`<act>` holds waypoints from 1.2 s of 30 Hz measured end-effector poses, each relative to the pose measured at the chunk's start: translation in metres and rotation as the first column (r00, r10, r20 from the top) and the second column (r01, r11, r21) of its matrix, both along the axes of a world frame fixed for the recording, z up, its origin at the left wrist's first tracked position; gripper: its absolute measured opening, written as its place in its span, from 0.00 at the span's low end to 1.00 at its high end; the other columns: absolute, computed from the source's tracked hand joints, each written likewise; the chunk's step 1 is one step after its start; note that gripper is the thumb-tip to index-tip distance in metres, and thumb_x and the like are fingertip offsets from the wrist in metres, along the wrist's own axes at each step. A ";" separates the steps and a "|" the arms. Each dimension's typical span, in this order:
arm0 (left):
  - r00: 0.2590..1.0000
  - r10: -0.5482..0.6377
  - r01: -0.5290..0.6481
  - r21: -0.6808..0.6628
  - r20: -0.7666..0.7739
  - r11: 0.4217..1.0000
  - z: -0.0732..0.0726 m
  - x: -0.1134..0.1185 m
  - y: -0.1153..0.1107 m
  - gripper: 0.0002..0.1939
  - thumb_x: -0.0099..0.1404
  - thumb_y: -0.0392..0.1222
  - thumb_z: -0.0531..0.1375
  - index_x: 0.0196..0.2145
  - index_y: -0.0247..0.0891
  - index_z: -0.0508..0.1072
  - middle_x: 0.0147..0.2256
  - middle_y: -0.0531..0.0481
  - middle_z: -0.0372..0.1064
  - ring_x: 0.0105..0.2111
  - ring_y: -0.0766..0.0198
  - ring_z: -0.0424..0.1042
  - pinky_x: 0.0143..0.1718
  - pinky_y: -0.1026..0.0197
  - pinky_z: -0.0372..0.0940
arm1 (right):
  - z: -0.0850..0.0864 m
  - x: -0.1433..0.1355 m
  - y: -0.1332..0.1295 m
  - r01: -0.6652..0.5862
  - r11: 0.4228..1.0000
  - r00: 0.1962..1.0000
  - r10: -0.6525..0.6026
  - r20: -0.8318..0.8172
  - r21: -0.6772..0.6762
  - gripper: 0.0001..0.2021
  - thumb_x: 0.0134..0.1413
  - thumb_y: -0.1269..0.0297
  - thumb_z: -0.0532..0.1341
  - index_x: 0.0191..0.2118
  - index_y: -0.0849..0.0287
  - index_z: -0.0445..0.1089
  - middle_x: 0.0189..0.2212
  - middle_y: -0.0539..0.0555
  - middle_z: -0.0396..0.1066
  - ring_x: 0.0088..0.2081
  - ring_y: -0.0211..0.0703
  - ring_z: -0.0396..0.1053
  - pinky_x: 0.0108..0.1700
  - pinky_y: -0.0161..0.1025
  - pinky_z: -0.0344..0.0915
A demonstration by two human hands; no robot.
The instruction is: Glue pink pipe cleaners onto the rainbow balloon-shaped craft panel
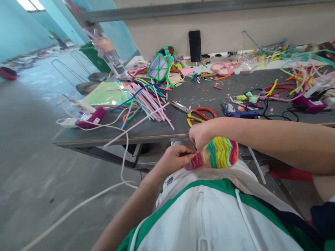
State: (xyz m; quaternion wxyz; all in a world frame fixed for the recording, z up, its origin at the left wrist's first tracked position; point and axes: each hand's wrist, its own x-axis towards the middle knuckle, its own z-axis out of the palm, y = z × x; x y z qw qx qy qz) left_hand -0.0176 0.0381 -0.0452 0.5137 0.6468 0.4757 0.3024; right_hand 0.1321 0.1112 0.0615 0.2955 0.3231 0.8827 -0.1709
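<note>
A multicoloured piece of zigzag rows [219,153], in yellow, green, cream and pink, lies over my lap at the table's front edge. My left hand [179,159] pinches its pink left end between thumb and fingers. Just above, my right hand [200,136] is closed at the upper left edge of the piece; a small dark item shows beneath its fingers, too hidden to name. Scissors with red and yellow handles [198,114] rest on the grey table [184,129] right behind my right hand.
Pink and blue sticks [149,101] are heaped at the left, near a purple power strip [91,118] with a white cable. A phone [195,46] leans on the wall. A blue glue gun [240,113] and more colourful stems [311,80] lie at the right.
</note>
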 end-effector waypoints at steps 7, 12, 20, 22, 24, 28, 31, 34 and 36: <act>0.986 0.074 -0.044 -0.196 0.151 0.980 0.004 0.004 -0.002 0.14 0.51 0.46 0.70 0.31 0.32 0.81 0.28 0.48 0.78 0.27 0.62 0.73 0.33 0.61 0.68 | -0.005 -0.002 0.001 -0.021 1.000 1.000 0.021 0.015 0.000 0.17 0.37 0.67 0.61 0.36 0.69 0.78 0.29 0.59 0.74 0.30 0.46 0.69 0.29 0.39 0.60; 0.971 0.148 -0.097 -0.259 0.187 0.961 0.004 0.007 -0.006 0.12 0.47 0.45 0.71 0.27 0.33 0.81 0.24 0.50 0.76 0.24 0.65 0.70 0.29 0.64 0.65 | -0.009 -0.004 0.000 0.015 1.000 1.000 -0.015 0.019 0.022 0.15 0.35 0.69 0.62 0.34 0.66 0.78 0.28 0.57 0.74 0.29 0.46 0.70 0.29 0.39 0.61; 0.949 0.205 -0.125 -0.314 0.239 0.941 0.003 0.009 -0.008 0.12 0.43 0.44 0.72 0.25 0.34 0.81 0.23 0.50 0.75 0.22 0.67 0.68 0.28 0.65 0.63 | -0.010 -0.004 -0.005 -0.014 0.996 1.000 0.013 0.013 0.084 0.15 0.37 0.69 0.61 0.34 0.67 0.79 0.30 0.61 0.76 0.30 0.49 0.71 0.29 0.40 0.62; 0.939 0.222 -0.130 -0.326 0.262 0.936 0.003 0.009 -0.009 0.13 0.43 0.45 0.73 0.25 0.34 0.81 0.24 0.49 0.76 0.23 0.67 0.69 0.28 0.65 0.64 | -0.012 -0.003 -0.004 -0.018 0.997 1.000 0.017 0.007 0.081 0.15 0.37 0.69 0.61 0.34 0.67 0.79 0.29 0.60 0.75 0.30 0.49 0.70 0.29 0.40 0.62; 0.931 0.242 -0.145 -0.328 0.275 0.933 0.002 0.010 -0.009 0.14 0.42 0.45 0.73 0.25 0.34 0.80 0.23 0.50 0.75 0.23 0.67 0.68 0.28 0.65 0.64 | -0.013 -0.002 -0.003 -0.023 0.996 1.000 0.023 0.003 0.084 0.14 0.37 0.68 0.61 0.33 0.66 0.79 0.29 0.60 0.75 0.29 0.49 0.70 0.28 0.40 0.62; 0.926 0.254 -0.162 -0.315 0.279 0.935 -0.002 0.011 -0.011 0.13 0.43 0.44 0.72 0.25 0.33 0.80 0.22 0.50 0.74 0.22 0.67 0.68 0.27 0.65 0.63 | -0.012 -0.001 -0.003 -0.029 0.996 0.999 0.031 -0.019 0.087 0.12 0.38 0.66 0.62 0.31 0.66 0.78 0.27 0.58 0.75 0.28 0.47 0.70 0.27 0.39 0.61; 0.935 0.245 -0.175 -0.264 0.257 0.948 -0.006 0.011 -0.014 0.10 0.47 0.43 0.70 0.26 0.34 0.80 0.23 0.50 0.74 0.23 0.66 0.68 0.27 0.64 0.63 | -0.008 0.000 -0.005 -0.026 0.997 0.999 0.028 -0.023 0.076 0.13 0.38 0.67 0.62 0.33 0.65 0.79 0.28 0.57 0.75 0.29 0.45 0.69 0.28 0.38 0.60; 0.960 0.198 -0.171 -0.143 0.196 0.975 -0.005 0.010 -0.019 0.07 0.52 0.41 0.67 0.29 0.35 0.80 0.26 0.49 0.76 0.25 0.65 0.69 0.29 0.64 0.64 | -0.004 0.003 -0.007 -0.022 0.998 0.999 0.025 -0.042 0.066 0.15 0.38 0.69 0.62 0.36 0.64 0.79 0.31 0.57 0.76 0.32 0.46 0.70 0.29 0.38 0.60; 0.978 0.157 -0.152 -0.051 0.139 0.987 -0.001 0.009 -0.022 0.06 0.55 0.40 0.64 0.29 0.36 0.81 0.28 0.49 0.76 0.27 0.64 0.70 0.30 0.63 0.64 | 0.000 0.004 -0.009 -0.017 0.998 0.998 0.021 -0.058 0.064 0.15 0.39 0.70 0.62 0.37 0.63 0.79 0.32 0.57 0.76 0.33 0.47 0.70 0.30 0.39 0.60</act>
